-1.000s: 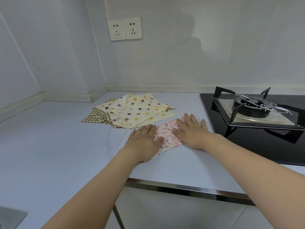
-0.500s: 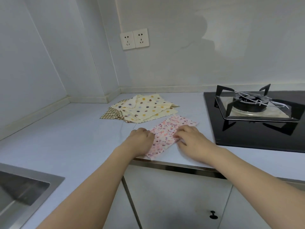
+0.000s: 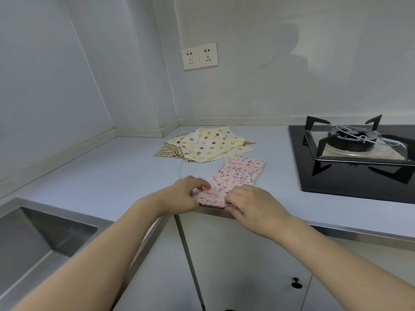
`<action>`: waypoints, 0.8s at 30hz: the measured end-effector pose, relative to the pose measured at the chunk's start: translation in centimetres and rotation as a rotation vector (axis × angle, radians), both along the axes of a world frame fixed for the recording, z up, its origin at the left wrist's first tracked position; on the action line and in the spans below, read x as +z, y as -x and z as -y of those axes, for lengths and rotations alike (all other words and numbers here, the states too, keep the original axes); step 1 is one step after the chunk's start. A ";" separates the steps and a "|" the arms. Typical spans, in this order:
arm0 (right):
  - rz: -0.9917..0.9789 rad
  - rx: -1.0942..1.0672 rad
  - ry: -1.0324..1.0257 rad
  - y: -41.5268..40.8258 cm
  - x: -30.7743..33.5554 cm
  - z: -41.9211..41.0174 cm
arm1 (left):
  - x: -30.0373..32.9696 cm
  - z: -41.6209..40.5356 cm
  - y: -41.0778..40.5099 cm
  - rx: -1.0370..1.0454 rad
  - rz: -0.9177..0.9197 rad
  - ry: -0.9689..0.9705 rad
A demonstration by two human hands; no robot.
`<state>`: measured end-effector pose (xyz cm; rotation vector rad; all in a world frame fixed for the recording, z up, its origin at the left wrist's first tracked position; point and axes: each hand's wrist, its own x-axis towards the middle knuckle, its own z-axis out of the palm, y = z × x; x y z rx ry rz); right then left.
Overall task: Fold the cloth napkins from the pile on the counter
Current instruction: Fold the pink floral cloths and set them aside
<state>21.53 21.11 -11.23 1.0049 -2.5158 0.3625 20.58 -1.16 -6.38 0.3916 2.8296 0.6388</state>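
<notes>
Both hands, left (image 3: 187, 195) and right (image 3: 253, 206), grip pink napkin (image 3: 235, 176) near end; fingertips hide edge.

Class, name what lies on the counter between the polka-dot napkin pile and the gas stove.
In the head view, only bare counter separates the napkin pile from the gas stove.

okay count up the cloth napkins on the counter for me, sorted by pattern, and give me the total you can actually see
Pink speckled napkin, its near end pinched by the left hand and right hand: 1
Cream polka-dot napkins in the pile: at least 2; the overlapping layers are hard to separate
Brown checked napkin: 1
Total visible: at least 4
</notes>
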 end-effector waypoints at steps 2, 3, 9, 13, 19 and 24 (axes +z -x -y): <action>0.024 -0.020 -0.007 -0.2 0.6 -0.7 | -0.3 0.2 -0.4 -0.056 0.003 0.027; 0.041 -0.034 -0.027 -0.3 0.9 -0.9 | -0.5 0.3 -0.4 -0.078 -0.033 0.047; 0.188 -0.059 -0.114 -0.4 3.0 -1.9 | -1.1 0.5 0.7 -0.106 -0.282 0.023; 0.660 -0.081 0.176 1.1 4.8 -2.7 | 0.1 0.1 1.0 -0.048 -0.067 -0.101; 0.833 -0.155 0.395 5.0 6.6 -4.7 | 0.8 -2.8 3.4 0.023 -0.080 -0.353; 0.775 -0.250 0.498 9.8 6.2 -5.6 | 0.4 -5.6 8.5 0.193 -0.088 -0.526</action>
